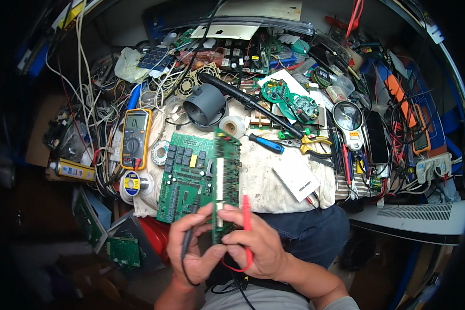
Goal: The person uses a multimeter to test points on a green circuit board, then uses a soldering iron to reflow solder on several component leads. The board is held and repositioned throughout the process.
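A green circuit board (232, 175), nearly edge-on with its parts facing right, stands between my hands. My left hand (196, 253) is closed on its lower left edge, and a black test probe (186, 242) runs between its fingers. From the other side my right hand (263, 245) grips the same board, with a red test probe (247, 212) pointing upward in its fingers. A second green circuit board (178, 178) with dark relays lies flat behind my left hand. To its left rests a yellow multimeter (135, 137), its display lit.
Solder spools (132, 183) sit below the multimeter. Pliers (315, 145), a blue-handled screwdriver (266, 143) and a white box (296, 177) lie on the pale cloth (256, 178). Behind are a grey round nozzle (205, 106), a black tube and heaped electronics. A magnifier (348, 118) lies right.
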Available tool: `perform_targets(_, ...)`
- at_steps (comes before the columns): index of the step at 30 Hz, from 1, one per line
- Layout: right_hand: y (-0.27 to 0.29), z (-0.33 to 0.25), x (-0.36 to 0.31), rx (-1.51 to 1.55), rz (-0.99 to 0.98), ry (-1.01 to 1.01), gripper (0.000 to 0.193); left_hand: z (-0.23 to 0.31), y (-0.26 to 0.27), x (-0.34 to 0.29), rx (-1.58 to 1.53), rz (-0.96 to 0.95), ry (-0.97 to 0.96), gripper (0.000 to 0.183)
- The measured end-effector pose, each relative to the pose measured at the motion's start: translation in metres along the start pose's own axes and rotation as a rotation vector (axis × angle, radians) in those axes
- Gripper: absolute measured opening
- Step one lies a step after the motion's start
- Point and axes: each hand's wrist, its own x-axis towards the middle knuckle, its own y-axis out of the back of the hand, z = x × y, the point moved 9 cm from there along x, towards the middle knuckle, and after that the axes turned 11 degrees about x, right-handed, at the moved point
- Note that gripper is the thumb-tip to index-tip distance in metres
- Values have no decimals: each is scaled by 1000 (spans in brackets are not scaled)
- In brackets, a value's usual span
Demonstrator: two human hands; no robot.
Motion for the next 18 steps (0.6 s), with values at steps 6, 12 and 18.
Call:
perform_targets(6,-16,17,0,134,-85,-27,30,-18,39,-7,-28,160,131,62)
perform_targets(12,45,75,-6,47,228,-192,21,-40,67,-16,-132,358,254,48)
perform_targets(18,77,125,0,129,458,-384,19,-60,85,-14,-219,386,290,44)
